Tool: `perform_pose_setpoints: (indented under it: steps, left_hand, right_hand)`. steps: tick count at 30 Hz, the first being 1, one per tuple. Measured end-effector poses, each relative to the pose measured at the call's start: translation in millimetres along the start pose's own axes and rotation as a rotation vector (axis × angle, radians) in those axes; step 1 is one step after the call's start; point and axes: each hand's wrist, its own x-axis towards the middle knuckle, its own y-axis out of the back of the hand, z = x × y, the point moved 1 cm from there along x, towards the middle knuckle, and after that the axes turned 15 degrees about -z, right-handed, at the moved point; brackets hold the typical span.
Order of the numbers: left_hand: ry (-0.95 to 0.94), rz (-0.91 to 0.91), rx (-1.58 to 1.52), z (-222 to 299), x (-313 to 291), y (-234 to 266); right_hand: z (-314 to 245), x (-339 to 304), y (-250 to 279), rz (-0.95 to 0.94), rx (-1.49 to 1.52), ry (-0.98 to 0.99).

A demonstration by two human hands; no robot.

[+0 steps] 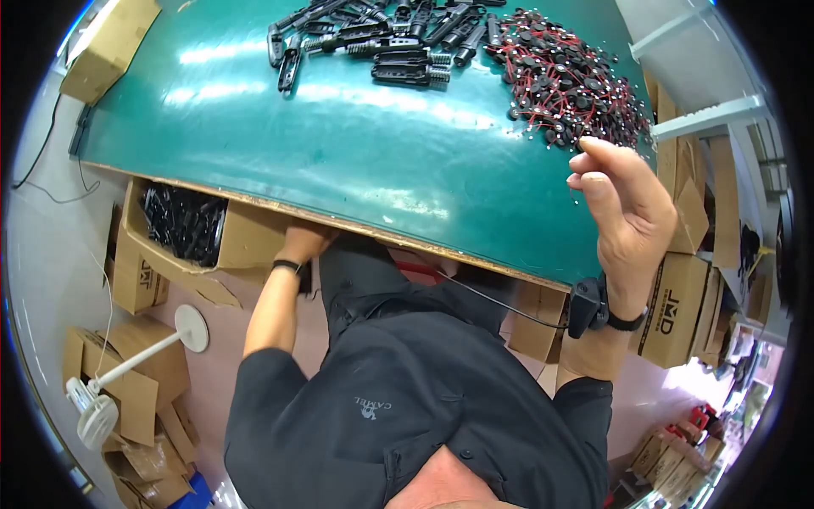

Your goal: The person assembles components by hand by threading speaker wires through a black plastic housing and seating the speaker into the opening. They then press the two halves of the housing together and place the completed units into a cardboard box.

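My right hand (632, 204) is raised over the right part of the green table, just in front of a heap of small round black parts with red wires (572, 85). Its fingers are loosely curled, with a gap between thumb and forefinger, and I see nothing held between them. Below the table's front edge, my left hand (307, 242) reaches in beside an open cardboard box (250, 233). The tabletop hides its fingers, so what they touch does not show. Black plastic parts (182, 220) fill that box.
Black handle-like housings (411, 64) lie scattered at the far side of the green table (297, 153). A dark cable (500, 303) runs to a small black device (587, 307) at my right wrist. Cartons (678, 310) stand right; a white fan (97, 416) stands left.
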Motion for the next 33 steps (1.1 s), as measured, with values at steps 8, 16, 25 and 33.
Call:
perform_pose_setpoints:
  steps: [8,16,25,33]
  left_hand:
    - [-0.474,-0.411,-0.253,108,-119,97]
    - [-0.542,0.718,0.158,149,62,261]
    - [-0.366,0.387,0.111,158,89,263]
    - [-0.340,0.300,0.151,169,56,235]
  right_hand:
    - [95,-47,53,0.178,-0.023,-0.339]
    - [159,-12,-8,0.034,-0.329,-0.275]
    - [176,48,-54,0.000,-0.550,-0.214]
    - [184,42,-57,-0.234,-0.669,-0.295]
